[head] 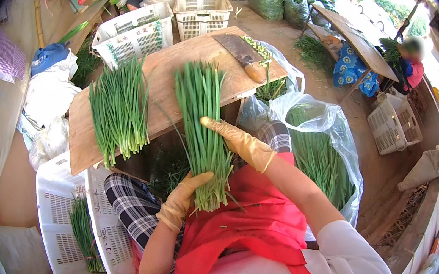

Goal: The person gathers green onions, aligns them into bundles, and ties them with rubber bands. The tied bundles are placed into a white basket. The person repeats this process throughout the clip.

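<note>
A thick bunch of green garlic chives (204,126) is held upright before my red apron, leaves pointing away from me. My left hand (185,193), in a tan rubber glove, grips it near the pale cut stems. Higher up, my right hand (243,142), gloved the same way, holds the bunch from its right side. Another pile of chives (122,112) lies on the left part of the wooden board (161,103), stem ends toward me. On the board's right part rests a cleaver (240,55) with a wooden handle, beside small chopped stem ends (256,49).
To my left, a white plastic crate (105,235) holds a tied bundle of chives (86,233). A clear plastic bag (321,152) full of chives stands at my right. Two more crates (133,32) (203,10) stand beyond the board. Another person (414,65) sits at far right.
</note>
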Tool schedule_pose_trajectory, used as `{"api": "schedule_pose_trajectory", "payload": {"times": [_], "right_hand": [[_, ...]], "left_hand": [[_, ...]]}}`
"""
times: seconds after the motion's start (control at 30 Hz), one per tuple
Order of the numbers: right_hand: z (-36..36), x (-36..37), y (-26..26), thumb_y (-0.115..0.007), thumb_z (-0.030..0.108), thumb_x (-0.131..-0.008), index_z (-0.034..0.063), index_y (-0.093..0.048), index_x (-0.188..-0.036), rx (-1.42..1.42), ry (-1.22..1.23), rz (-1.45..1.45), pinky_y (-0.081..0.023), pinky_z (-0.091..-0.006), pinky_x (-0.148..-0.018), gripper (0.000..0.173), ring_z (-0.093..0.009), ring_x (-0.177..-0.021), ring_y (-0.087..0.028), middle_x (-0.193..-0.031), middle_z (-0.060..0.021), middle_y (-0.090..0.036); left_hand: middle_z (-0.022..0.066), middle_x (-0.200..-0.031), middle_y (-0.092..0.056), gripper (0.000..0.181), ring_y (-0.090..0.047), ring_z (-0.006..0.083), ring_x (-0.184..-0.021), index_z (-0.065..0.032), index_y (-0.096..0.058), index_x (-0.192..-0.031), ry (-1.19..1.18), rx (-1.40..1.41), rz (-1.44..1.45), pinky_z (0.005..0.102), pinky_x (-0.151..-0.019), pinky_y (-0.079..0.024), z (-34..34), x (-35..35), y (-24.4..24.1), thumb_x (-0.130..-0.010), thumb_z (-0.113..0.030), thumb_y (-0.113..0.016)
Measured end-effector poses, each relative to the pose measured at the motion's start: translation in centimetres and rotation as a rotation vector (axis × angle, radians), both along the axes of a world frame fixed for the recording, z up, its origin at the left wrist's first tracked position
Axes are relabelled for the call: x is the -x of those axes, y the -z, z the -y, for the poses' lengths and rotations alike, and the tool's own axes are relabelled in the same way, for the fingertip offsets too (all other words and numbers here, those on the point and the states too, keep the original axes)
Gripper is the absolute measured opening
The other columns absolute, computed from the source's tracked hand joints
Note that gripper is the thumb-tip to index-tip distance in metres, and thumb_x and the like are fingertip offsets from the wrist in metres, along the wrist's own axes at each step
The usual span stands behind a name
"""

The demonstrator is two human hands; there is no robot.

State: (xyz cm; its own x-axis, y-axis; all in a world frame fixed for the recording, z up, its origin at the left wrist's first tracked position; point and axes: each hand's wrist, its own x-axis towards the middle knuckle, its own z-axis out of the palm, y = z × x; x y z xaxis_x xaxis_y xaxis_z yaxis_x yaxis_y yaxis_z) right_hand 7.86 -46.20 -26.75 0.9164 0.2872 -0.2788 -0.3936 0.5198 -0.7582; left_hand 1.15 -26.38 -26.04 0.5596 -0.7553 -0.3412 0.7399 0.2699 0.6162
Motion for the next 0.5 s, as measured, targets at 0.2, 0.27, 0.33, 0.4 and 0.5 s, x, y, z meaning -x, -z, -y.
{"api": "schedule_pose_trajectory", "payload": {"times": [0.2,0.27,0.33,0.4,0.5], "right_hand": [[-0.6,-1.1,-3.6,-0.079,0.03,-0.074,0.0029,-0.053,-0.124,0.149,0.148,0.29,-0.048,-0.0349,-0.088,0.062,-0.021,-0.096,-0.06,-0.108,-0.0073,-0.063],[-0.4,-2.2,-6.7,-0.078,0.029,-0.075,0.0006,-0.053,-0.123,0.244,0.199,0.341,-0.048,-0.0352,-0.09,0.061,-0.022,-0.097,-0.06,-0.108,-0.0102,-0.063],[0.5,-3.7,-9.2,-0.075,0.027,-0.079,0.0026,-0.057,-0.118,0.302,0.277,0.359,-0.048,-0.0338,-0.089,0.049,-0.021,-0.097,-0.061,-0.105,-0.0091,-0.065],[1.5,-4.3,-12.7,-0.076,0.022,-0.077,0.0028,-0.061,-0.111,0.309,0.393,0.486,-0.05,-0.0331,-0.085,0.042,-0.019,-0.089,-0.063,-0.099,-0.0068,-0.067],[2.9,-5.8,-16.3,-0.074,0.014,-0.079,0.002,-0.065,-0.102,0.291,0.486,0.708,-0.053,-0.0315,-0.077,0.027,-0.017,-0.079,-0.065,-0.09,-0.0057,-0.068]], "left_hand": [[0.008,-0.121,-0.061,0.055,-0.057,0.02,-0.111,-0.0037,-0.048,-0.132,0.123,-0.182,0.291,0.0342,-0.098,-0.043,-1.0,-4.0,-2.6,-0.082,-0.013,-0.07],[0.0077,-0.118,-0.062,0.056,-0.058,0.0166,-0.107,-0.0028,-0.049,-0.131,0.108,-0.187,0.349,0.0317,-0.096,-0.044,-0.6,-5.7,-5.5,-0.082,-0.02,-0.072],[0.0086,-0.113,-0.064,0.056,-0.06,0.0144,-0.103,-0.0026,-0.05,-0.129,0.058,-0.29,0.593,0.0296,-0.093,-0.046,0.5,-8.0,-7.8,-0.082,-0.023,-0.072],[0.0097,-0.111,-0.065,0.055,-0.06,0.0146,-0.104,-0.0013,-0.054,-0.126,0.068,-0.396,0.617,0.0291,-0.095,-0.045,1.5,-9.3,-12.2,-0.081,-0.025,-0.074],[0.0099,-0.112,-0.065,0.057,-0.059,0.0163,-0.105,-0.0005,-0.053,-0.127,-0.031,-0.337,0.592,0.0289,-0.099,-0.042,3.2,-13.1,-13.8,-0.079,-0.02,-0.076]]}}
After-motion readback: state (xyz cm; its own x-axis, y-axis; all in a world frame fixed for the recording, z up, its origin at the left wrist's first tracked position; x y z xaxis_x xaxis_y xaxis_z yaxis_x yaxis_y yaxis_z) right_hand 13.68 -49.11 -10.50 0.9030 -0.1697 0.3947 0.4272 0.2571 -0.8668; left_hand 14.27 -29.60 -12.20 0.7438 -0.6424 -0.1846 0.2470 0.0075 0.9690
